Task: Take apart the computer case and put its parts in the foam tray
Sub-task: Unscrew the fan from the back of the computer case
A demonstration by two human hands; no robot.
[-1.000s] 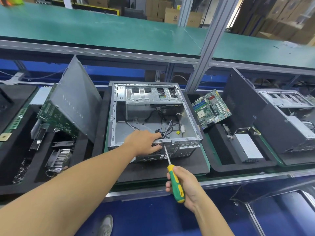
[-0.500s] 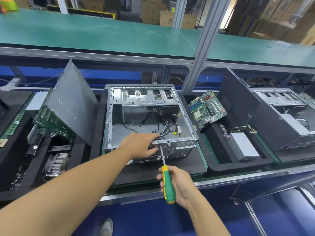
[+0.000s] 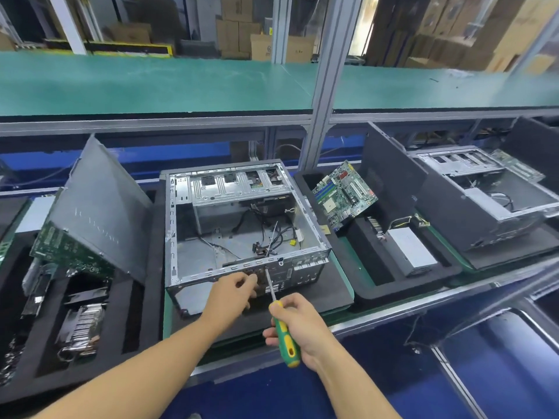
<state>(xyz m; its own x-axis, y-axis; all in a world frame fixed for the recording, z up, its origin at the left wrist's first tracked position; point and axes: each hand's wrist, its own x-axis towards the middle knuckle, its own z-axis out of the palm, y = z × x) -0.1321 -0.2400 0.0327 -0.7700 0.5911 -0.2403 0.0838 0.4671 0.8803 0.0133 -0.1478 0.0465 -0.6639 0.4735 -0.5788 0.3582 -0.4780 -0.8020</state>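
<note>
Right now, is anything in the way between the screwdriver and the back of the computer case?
Nothing visible. The screwdriver in the right hand runs clear to the back of the computer case; the left hand sits against the case just left of the shaft, not across it.

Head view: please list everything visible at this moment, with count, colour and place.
computer case: 1, silver, open, centre of bench
cables: several, mostly black, inside the case
side panel: 1, grey, leaning left of the case
circuit board: 1, green, tilted before the side panel
left foam tray: 1, black, left of the case
heatsink: 1, silver, left foam tray
right foam tray: 1, black, right of the case
motherboard: 1, green, tilted in right foam tray
power supply: 1, silver, right foam tray
second case: 1, grey, far right
screwdriver: 1, green and yellow handle, tip at the case's near face
left hand: fingers curled at the case's near face
right hand: grips the screwdriver
</note>
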